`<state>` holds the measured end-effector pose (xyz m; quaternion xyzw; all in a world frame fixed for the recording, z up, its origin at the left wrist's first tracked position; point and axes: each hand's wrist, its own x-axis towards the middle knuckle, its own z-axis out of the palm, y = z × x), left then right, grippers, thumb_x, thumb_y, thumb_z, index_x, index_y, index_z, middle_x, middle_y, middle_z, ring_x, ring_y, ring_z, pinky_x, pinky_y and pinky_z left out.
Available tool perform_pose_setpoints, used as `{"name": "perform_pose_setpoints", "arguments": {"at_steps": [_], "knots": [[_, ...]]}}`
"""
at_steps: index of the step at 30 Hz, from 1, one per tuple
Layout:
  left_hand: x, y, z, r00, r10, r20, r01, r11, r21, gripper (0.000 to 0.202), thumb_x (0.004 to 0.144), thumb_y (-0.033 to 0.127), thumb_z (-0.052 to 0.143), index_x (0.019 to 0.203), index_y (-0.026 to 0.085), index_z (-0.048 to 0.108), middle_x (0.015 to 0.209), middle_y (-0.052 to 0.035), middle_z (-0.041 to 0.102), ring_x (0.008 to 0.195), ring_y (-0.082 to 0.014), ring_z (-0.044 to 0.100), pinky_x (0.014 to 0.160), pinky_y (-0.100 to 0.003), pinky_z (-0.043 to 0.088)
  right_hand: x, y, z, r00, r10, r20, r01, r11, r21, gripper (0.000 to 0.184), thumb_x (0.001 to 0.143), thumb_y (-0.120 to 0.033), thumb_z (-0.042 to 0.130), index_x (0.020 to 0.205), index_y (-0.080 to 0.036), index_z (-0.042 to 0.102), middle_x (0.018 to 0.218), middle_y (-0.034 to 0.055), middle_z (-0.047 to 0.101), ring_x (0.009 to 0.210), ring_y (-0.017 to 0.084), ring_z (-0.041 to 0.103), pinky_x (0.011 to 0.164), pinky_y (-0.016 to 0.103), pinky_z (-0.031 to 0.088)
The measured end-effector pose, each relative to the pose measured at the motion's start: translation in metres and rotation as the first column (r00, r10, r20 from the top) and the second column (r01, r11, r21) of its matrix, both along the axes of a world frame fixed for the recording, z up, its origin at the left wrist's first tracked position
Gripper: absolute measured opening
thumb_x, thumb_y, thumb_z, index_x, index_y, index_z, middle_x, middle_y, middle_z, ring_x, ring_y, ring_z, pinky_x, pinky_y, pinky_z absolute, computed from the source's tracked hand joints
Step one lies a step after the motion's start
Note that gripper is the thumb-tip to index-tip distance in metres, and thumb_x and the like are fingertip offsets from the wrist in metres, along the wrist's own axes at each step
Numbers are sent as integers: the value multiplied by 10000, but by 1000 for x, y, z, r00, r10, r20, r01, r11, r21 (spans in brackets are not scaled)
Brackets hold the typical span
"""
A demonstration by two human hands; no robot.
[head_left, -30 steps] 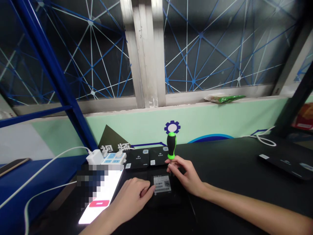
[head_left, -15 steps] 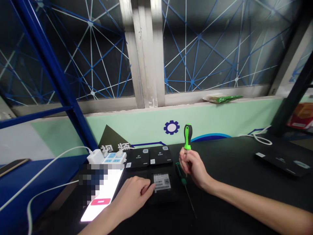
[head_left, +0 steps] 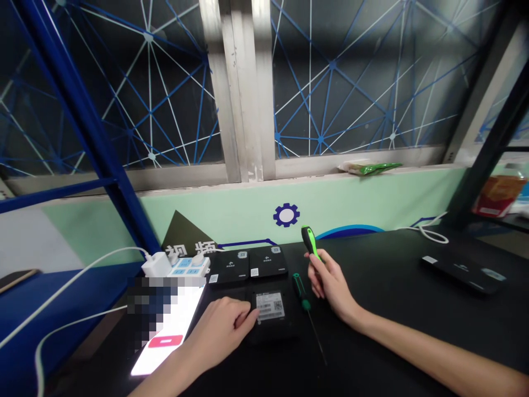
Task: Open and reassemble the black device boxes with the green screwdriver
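My right hand point(head_left: 329, 277) grips a lime-green and black screwdriver point(head_left: 311, 241) low on the handle; the handle points up and leans left, and the hand hides the shaft. Below and left of that hand, a dark green screwdriver point(head_left: 303, 293) lies on the table with its thin shaft toward me. A flat black box point(head_left: 276, 328) with a white printed label lies in front of me. My left hand point(head_left: 228, 326) is curled at its left side, thumb against the box near the label. Its other fingertips are hidden.
Two black boxes point(head_left: 228, 266) lie side by side behind, another black box point(head_left: 463, 274) at the right. A lit phone screen point(head_left: 165, 336) and a power strip point(head_left: 190, 268) with white cables are at the left. A green packet point(head_left: 370, 168) lies on the windowsill.
The screwdriver in my right hand has tipped from upright to leaning left, its handle end lower. My right fingers have shifted along it. My left hand stays at the box.
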<state>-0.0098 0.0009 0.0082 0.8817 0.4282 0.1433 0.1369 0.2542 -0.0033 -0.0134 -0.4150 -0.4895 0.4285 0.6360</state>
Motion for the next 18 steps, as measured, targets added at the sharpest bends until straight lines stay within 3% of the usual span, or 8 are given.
{"name": "perform_pose_setpoints", "arguments": {"at_steps": [3,6,9,13,18], "knots": [[0,0,0,1000,1,-15,-1,1000,4,476,981,400,446,594,203,252,529,58,381,480,-111,336,509,-268,198,8,7,1,1000,-27,-14,27,1000,-7,417,868,-592,597,774,-187,560,582,-58,468,404,82,403,392,217,375],[-1,0,-1,999,10,-37,-10,1000,13,477,985,410,440,599,202,254,534,57,376,486,-113,342,513,-266,199,15,10,5,997,-67,47,68,998,-14,424,835,-571,657,729,-163,608,542,-62,427,396,74,389,373,209,321],[-1,0,-1,999,12,-51,-11,1000,18,476,987,412,433,602,202,250,535,57,367,490,-115,338,515,-265,201,19,9,9,993,-98,72,99,995,-15,424,839,-546,656,996,-152,658,511,-79,427,370,70,333,336,191,243],[-1,0,1,998,12,-56,-11,1000,16,480,988,413,433,599,201,248,533,61,357,487,-112,334,510,-264,201,22,6,12,982,-113,153,112,994,17,630,880,-451,593,1411,-146,441,433,-79,519,340,105,384,359,197,304],[0,0,1,999,3,-45,-2,1000,23,477,987,409,437,598,203,252,531,60,357,489,-116,322,509,-270,195,22,4,11,956,-90,279,91,996,12,593,828,-338,579,1380,-156,465,415,-86,537,345,133,475,407,221,370]]}}
